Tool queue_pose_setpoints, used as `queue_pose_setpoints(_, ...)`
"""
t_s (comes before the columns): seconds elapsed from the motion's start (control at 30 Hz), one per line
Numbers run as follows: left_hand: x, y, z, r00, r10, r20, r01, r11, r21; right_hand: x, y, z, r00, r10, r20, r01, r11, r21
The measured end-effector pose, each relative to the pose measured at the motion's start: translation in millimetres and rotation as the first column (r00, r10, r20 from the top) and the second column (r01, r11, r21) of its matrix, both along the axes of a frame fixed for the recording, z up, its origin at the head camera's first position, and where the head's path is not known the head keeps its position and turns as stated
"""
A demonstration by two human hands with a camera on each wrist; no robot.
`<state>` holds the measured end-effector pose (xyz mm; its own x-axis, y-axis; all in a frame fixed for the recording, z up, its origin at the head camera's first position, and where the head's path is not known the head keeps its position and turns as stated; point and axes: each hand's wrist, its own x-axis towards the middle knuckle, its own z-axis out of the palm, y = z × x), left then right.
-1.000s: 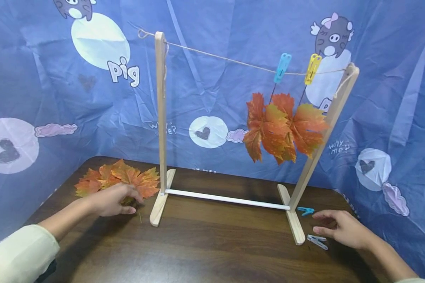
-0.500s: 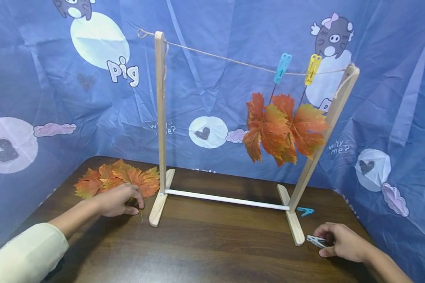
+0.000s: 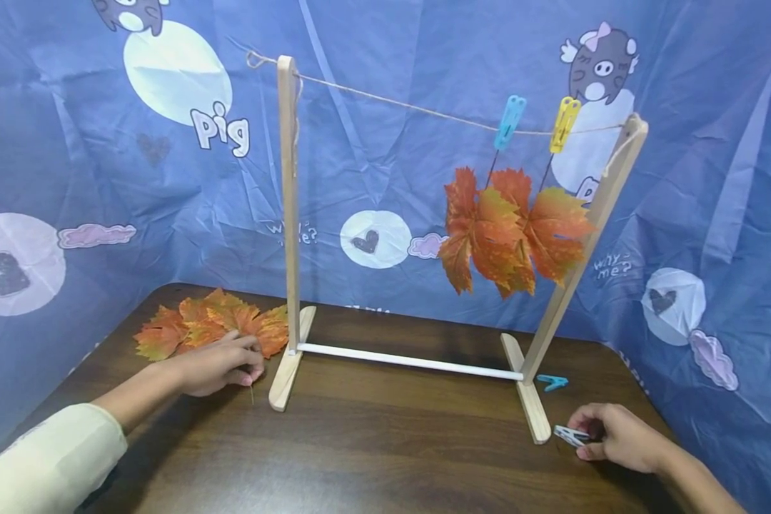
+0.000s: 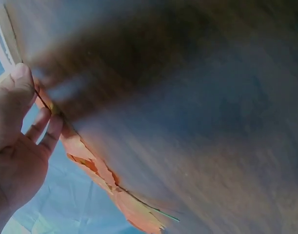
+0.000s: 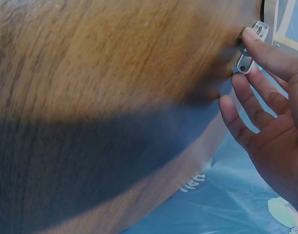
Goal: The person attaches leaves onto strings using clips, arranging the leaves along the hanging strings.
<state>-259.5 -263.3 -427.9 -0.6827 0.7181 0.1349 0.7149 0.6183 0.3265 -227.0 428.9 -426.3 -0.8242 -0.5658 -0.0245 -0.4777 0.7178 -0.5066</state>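
Note:
Orange artificial maple leaves (image 3: 193, 321) lie in a pile at the table's left. My left hand (image 3: 215, 365) is over their near side, thumb and forefinger pinching a thin leaf stem (image 4: 42, 99), as the left wrist view shows. At the right, my right hand (image 3: 626, 439) holds a pale grey clothespin (image 3: 569, 435) between thumb and fingers, low over the table. A blue clothespin (image 3: 552, 383) lies just beyond that hand. Two leaves (image 3: 482, 239) hang by their stems from a string (image 3: 398, 103), under a light-blue clothespin (image 3: 510, 123) and a yellow clothespin (image 3: 565, 125).
Between my hands stands a wooden frame with a left post (image 3: 289, 207), a right post (image 3: 585, 264) and a white crossbar (image 3: 411, 361). Its feet rest on the brown table (image 3: 373, 450). Blue printed cloth (image 3: 373, 171) surrounds the table's back and sides.
My right hand has moved down from beside the blue clothespin and taken hold of the grey one. My left hand's fingers have closed on a leaf stem.

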Motion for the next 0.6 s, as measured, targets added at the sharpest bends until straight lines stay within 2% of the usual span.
queue_pose_setpoints(0.1, -2.9, -1.2, 0.5, 0.997, -0.071, -0.035, 0.073, 0.995, 0.069, 0.7, -0.3, 1.4, 1.0, -0.016, 0.006, 0.016, 1.0, -0.004)
queue_pose_setpoints(0.2, -6.1, -2.1, 2.6, 0.985, -0.141, -0.102, 0.157, 0.974, 0.161, 1.9, -1.5, 5.2, 0.999, -0.052, 0.018, 0.052, 0.998, -0.018)
queue_pose_setpoints(0.23, -7.4, -2.9, 3.1, 0.98, -0.156, -0.127, 0.178, 0.966, 0.186, 2.1, -2.3, 7.0, 0.998, -0.064, 0.025, 0.065, 0.998, -0.024)
queue_pose_setpoints(0.3, -7.9, -3.6, 5.8, 0.976, -0.151, -0.158, 0.183, 0.958, 0.218, 1.9, -4.3, 11.3, 0.996, -0.082, 0.045, 0.084, 0.996, -0.035)
queue_pose_setpoints(0.37, -6.8, -4.3, 9.3, 0.982, -0.107, -0.156, 0.142, 0.961, 0.237, 1.2, -6.3, 16.2, 0.995, -0.085, 0.054, 0.088, 0.995, -0.042)
queue_pose_setpoints(0.47, -4.0, -3.3, 15.8, 0.995, -0.008, -0.104, 0.034, 0.969, 0.246, 0.4, -7.7, 23.6, 0.996, -0.077, 0.052, 0.08, 0.995, -0.059)
queue_pose_setpoints(0.6, -0.6, -1.3, 23.3, 0.996, 0.086, -0.034, -0.074, 0.965, 0.251, -0.1, -9.5, 32.0, 0.999, -0.04, 0.032, 0.043, 0.995, -0.095)
